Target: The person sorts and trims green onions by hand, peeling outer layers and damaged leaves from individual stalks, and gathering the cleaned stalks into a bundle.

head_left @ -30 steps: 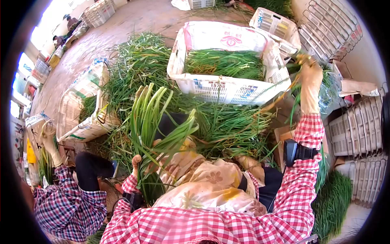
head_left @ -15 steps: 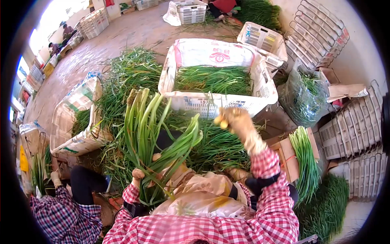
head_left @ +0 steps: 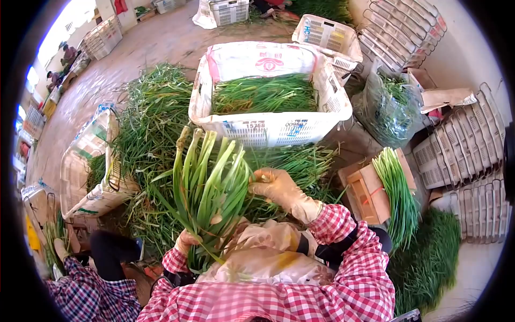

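Observation:
A bunch of long, flat-leaved green stalks, which look like garlic chives [head_left: 206,182], stands upright in front of me with its pale stem ends on top. My left hand [head_left: 186,240], gloved, is closed round the lower, leafy part; leaves hide some of its fingers. At the right side of the bunch, my right hand [head_left: 279,189] in a yellowish glove has its fingers pinched together against the edge of the leaves. Loose greens [head_left: 300,166] lie beyond the bunch, in front of a white crate [head_left: 268,126] that holds more of them.
At right, a tied bundle [head_left: 396,196] lies across a small wooden stool [head_left: 367,193]. Stacked crates [head_left: 461,155] and a plastic bag of greens [head_left: 389,107] stand beyond. To the left are a heap of greens [head_left: 155,139], a tilted crate [head_left: 102,196] and a co-worker's sleeve [head_left: 80,290].
My right hand has come down and left, from in front of the white crate to the bunch's edge. The bunch's leaves on the right have drawn in closer. The view has shifted slightly.

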Motion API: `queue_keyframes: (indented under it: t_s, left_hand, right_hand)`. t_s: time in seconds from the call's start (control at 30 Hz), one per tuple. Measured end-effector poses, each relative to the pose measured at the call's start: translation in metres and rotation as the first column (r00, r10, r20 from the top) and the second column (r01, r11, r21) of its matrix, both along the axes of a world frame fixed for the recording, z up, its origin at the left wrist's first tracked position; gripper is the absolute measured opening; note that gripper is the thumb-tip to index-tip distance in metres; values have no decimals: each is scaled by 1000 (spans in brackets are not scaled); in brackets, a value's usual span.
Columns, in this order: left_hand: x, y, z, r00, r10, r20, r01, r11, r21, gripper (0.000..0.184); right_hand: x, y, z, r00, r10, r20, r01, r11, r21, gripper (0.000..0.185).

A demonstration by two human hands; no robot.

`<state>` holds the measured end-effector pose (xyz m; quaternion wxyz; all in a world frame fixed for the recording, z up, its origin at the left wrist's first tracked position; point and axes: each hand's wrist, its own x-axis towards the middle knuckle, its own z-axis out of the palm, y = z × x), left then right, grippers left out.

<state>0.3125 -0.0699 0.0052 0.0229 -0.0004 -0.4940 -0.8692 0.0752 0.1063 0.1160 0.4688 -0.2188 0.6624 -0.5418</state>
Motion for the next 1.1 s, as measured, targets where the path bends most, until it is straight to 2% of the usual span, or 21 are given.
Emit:
queue_keyframes:
  t_s: [0.1, 0.17, 0.23, 0.27, 0.33, 0.37, 0.4, 0.47, 0.5, 0.57, 0.63, 0.7, 0.77, 0.8, 0.83, 0.87, 0.9, 0.93, 0.97, 1.03, 1.1]
  left_hand:
    - [3, 11, 11, 993, 48, 107, -67, 981, 180, 93]
    - [-3, 23, 32, 988, 25, 155, -71, 952, 299, 89]
    - [-11, 29, 41, 992, 18, 125, -58, 945, 322, 86]
    - [-11, 28, 31, 995, 29, 93, -56, 954, 295, 86]
    - [-6, 24, 25, 992, 109, 70, -118, 984, 133, 77]
    - [12, 7, -11, 995, 27, 101, -38, 993, 110, 62]
    - [41, -21, -75, 990, -56, 133, 44, 995, 90, 48]
    - [54, -21, -66, 972, -65, 225, 14, 975, 222, 28]
    - [49, -6, -21, 956, -1, 293, -108, 928, 358, 27]
    - [86, -37, -84, 942, -6, 336, -106, 944, 313, 42]
    - [76, -39, -72, 954, 18, 299, -121, 936, 331, 42]
    - [59, -28, -48, 968, 12, 251, -106, 924, 366, 42]
    - [48, -24, -38, 978, 11, 211, -96, 913, 398, 42]
    - [46, -22, -35, 982, 20, 190, -98, 906, 411, 42]
    - [44, -21, -31, 985, 24, 172, -96, 900, 425, 42]
    - [43, -21, -28, 988, 28, 152, -93, 895, 436, 42]
    - [41, -20, -26, 990, 29, 138, -88, 891, 446, 42]
    - [40, -20, -24, 992, 26, 123, -81, 884, 461, 42]
    - [37, -20, -23, 994, 27, 103, -73, 879, 471, 43]
    - [35, -18, -20, 998, 18, 66, -49, 863, 504, 43]
    - [25, -17, -15, 1000, -2, 22, -10, 844, 536, 44]
  right_hand:
    - [-3, 4, 15, 999, -39, 13, 39, 998, -43, 19]
    - [-3, 4, 13, 951, -16, -308, -3, 998, -60, 21]
    - [-9, 3, 9, 782, 53, -621, -45, 999, 29, 23]
    - [-16, 2, 19, 761, 128, -637, -93, 992, 88, 27]
    - [-30, -2, 3, 474, 86, -876, -91, 995, 49, 25]
    - [-39, -2, 1, 355, 86, -931, -110, 993, 50, 24]
    - [-45, -3, 1, 368, 86, -926, -74, 995, 63, 19]
    - [-56, -8, 5, 339, 101, -935, -62, 994, 85, 20]
    - [-60, -10, 7, 333, 90, -939, -42, 996, 81, 21]
    - [-74, -13, 9, 241, 45, -969, -32, 999, 38, 24]
    - [-104, -13, 4, 139, -224, -965, -4, 974, -226, 24]
    - [-127, -14, 8, 398, -450, -799, 297, 888, -352, 21]
    - [-145, -16, 10, 283, -584, -761, 354, 801, -483, 20]
    - [-143, -21, 5, 257, -508, -822, 408, 828, -385, 18]
    - [-133, -21, -2, 430, -241, -870, 278, 952, -126, 23]
    - [-118, -30, -18, 464, 157, -872, 240, 925, 294, 31]
    - [-91, -36, -10, 526, 407, -747, 139, 826, 547, 39]
    - [-80, -39, -27, 435, 518, -737, 30, 809, 586, 37]
    - [-82, -41, -61, 759, 326, -564, -115, 919, 378, 32]
    - [-64, -45, -57, 913, 171, -370, -147, 985, 92, 26]
    - [-45, -46, -13, 940, 197, -277, -187, 980, 62, 35]
